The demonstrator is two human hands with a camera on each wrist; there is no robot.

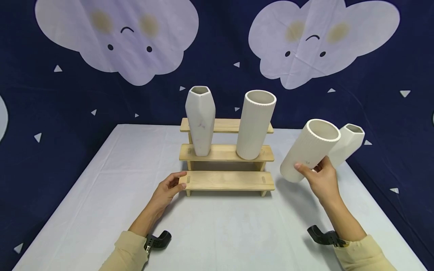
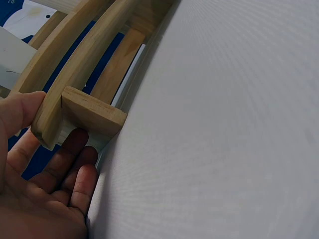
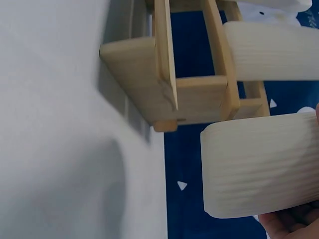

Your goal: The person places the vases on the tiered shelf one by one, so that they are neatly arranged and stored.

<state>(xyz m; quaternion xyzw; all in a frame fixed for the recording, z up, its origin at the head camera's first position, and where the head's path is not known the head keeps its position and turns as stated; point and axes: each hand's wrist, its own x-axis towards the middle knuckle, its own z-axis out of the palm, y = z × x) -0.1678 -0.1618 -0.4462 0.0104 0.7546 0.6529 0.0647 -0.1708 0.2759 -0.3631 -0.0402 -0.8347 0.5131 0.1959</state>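
Observation:
My right hand (image 1: 324, 181) grips a white ribbed cylindrical vase (image 1: 306, 150), tilted with its mouth toward the upper right and raised off the table. The right wrist view shows the base end of this vase (image 3: 259, 167) beside the wooden shelf, apart from it. My left hand (image 1: 167, 192) holds the left end of the three-tier wooden shelf's lowest step (image 1: 227, 180). In the left wrist view, the left hand (image 2: 45, 191) pinches that step's edge, other fingers curled near its leg. A faceted white vase (image 1: 200, 120) and another ribbed cylindrical vase (image 1: 255, 126) stand on the middle step.
Another faceted white vase (image 1: 349, 141) stands behind the held one, partly hidden, near the table's right edge. White cloth covers the table (image 1: 101, 195). Behind it hangs a dark blue backdrop (image 1: 223, 49) with clouds and small triangles.

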